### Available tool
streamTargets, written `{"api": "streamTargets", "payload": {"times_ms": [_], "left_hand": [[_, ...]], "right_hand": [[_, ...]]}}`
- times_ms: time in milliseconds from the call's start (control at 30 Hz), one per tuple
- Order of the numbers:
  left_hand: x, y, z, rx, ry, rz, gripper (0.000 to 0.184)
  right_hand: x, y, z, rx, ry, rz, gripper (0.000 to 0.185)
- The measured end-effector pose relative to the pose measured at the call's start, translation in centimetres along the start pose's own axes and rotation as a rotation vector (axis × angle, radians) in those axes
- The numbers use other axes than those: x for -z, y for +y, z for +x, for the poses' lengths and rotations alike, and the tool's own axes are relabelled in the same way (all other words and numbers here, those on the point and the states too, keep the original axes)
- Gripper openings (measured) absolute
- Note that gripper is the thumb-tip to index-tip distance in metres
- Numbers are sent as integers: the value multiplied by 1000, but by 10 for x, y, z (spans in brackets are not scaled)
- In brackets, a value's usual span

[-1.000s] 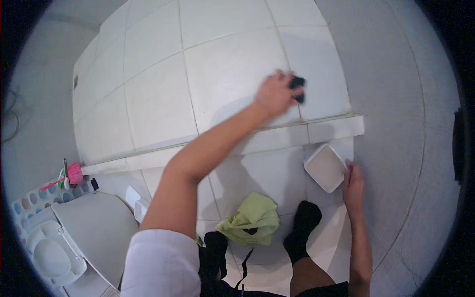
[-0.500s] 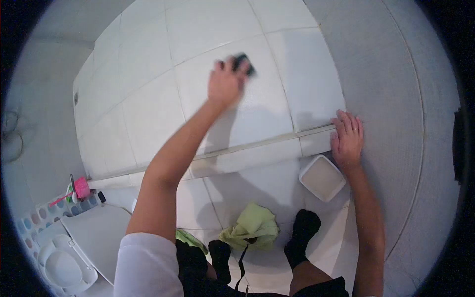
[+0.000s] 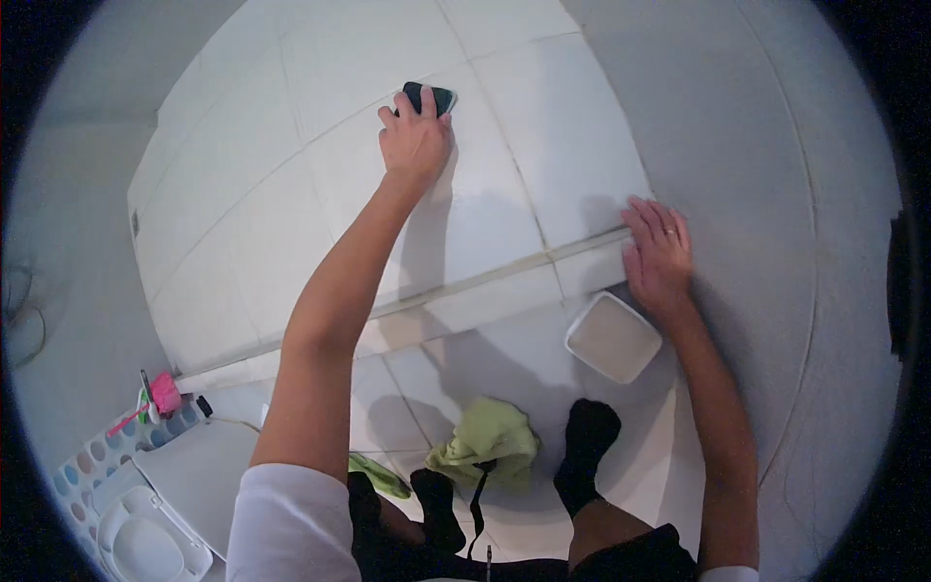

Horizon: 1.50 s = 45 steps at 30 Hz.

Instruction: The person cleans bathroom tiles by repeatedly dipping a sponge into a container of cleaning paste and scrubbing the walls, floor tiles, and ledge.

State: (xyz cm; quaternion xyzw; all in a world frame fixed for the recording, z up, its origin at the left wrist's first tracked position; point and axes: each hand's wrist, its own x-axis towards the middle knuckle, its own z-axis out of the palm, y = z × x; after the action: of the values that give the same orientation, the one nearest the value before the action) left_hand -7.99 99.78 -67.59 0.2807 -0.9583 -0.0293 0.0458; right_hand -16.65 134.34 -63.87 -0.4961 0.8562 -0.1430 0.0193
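With fingers spread over it, my left hand (image 3: pixel 416 145) presses a dark green and black scrubbing pad (image 3: pixel 430 98) against the white tiled floor (image 3: pixel 485 223) beyond the low ledge. My right hand (image 3: pixel 659 250) lies open, palm down, on the right end of the tiled ledge (image 3: pixel 504 296), by the grey wall. Just below that hand, a white square tub (image 3: pixel 614 338) with cloudy liquid stands on the near floor. A crumpled yellow-green cloth (image 3: pixel 488 438) lies between my two black-socked feet.
At the lower left is a white toilet (image 3: pixel 145 538). Pink, green and white items (image 3: pixel 160 396) sit by the ledge's left end. Another green cloth (image 3: pixel 380 475) lies beside my left foot. The grey wall (image 3: pixel 737 194) runs along the right side.
My left hand has swept left and farther away with the pad. My right hand has moved from beside the tub up onto the ledge. The view has shifted slightly.
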Motion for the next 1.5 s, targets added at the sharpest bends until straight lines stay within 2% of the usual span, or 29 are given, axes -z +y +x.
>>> {"api": "streamTargets", "payload": {"times_ms": [33, 67, 100, 167, 200, 233, 267, 300, 333, 400, 467, 633, 733, 833, 900, 933, 1000, 1033, 1100, 1133, 1200, 1233, 1300, 1333, 1400, 1467, 1500], "left_hand": [[-1, 14, 0, 76, -22, -30, 52], [1, 28, -6, 64, -26, -53, 52], [7, 40, -15, -29, -78, -191, 50], [20, 65, -37, -191, -188, -506, 50], [23, 85, -48, -356, -168, -662, 48], [39, 116, -66, -371, -290, -815, 43], [32, 146, -84, -533, -309, -717, 41], [47, 174, -101, -584, -324, -615, 37], [42, 192, -101, -585, -324, -625, 37], [32, 214, -97, -451, -161, -582, 31], [31, 199, -108, -515, -143, -579, 31], [62, 88, -146, -548, -244, -494, 37], [61, 94, -140, -578, -290, -485, 37], [44, 163, -109, -522, -294, -604, 36], [37, 201, -75, -420, -435, -771, 37], [33, 197, -53, -411, -420, -774, 37], [19, 187, -20, -156, 18, -623, 33], [13, 186, -24, -153, 6, -625, 33], [-8, 184, -26, -354, -114, -378, 30], [-22, 194, -39, -567, -122, -485, 29], [-9, 195, -42, -771, -266, -449, 27], [-7, 194, -30, -761, -260, -458, 27], [-11, 187, 3, -778, -299, -228, 23], [-12, 181, 14, -804, -198, -292, 19], [-13, 185, 3, -739, -208, -271, 17], [-13, 195, -21, -701, -290, -300, 17], [-12, 197, -33, -851, -289, -351, 20]], "right_hand": [[3, 0, 0, -6, -10, 70, 38], [8, 0, -3, -14, -18, 135, 38], [17, -7, -3, -22, -14, 113, 38], [38, -25, -10, -267, 338, 784, 31], [55, -31, -17, -272, 336, 774, 31], [76, -40, -26, -311, 377, 791, 30], [90, -45, -31, -346, 412, 807, 29], [99, -47, -34, -346, 409, 796, 29], [105, -49, -36, -336, 428, 807, 28], [114, -53, -38, -321, 438, 810, 27], [121, -56, -41, -480, 391, 844, 24], [122, -52, -75, -516, 263, 883, 19], [126, -55, -83, -543, 195, 929, 18], [130, -63, -77, -567, 128, 952, 18], [130, -63, -79, -574, 91, 953, 18], [125, -62, -92, -569, 67, 967, 18], [118, -59, -104, -590, 53, 995, 18], [119, -59, -108, -635, 29, 1007, 18], [118, -56, -108, -669, 12, 1011, 18], [116, -55, -107, -673, 7, 1001, 18], [114, -52, -106, -680, -4, 984, 18], [115, -49, -105, -648, -25, 971, 18], [113, -47, -103, -626, -57, 965, 17], [111, -47, -102, -674, -38, 976, 17], [107, -49, -103, -732, -11, 1001, 16], [105, -47, -102, -695, -53, 1003, 16], [107, -48, -99, -684, -53, 1000, 16]]}}
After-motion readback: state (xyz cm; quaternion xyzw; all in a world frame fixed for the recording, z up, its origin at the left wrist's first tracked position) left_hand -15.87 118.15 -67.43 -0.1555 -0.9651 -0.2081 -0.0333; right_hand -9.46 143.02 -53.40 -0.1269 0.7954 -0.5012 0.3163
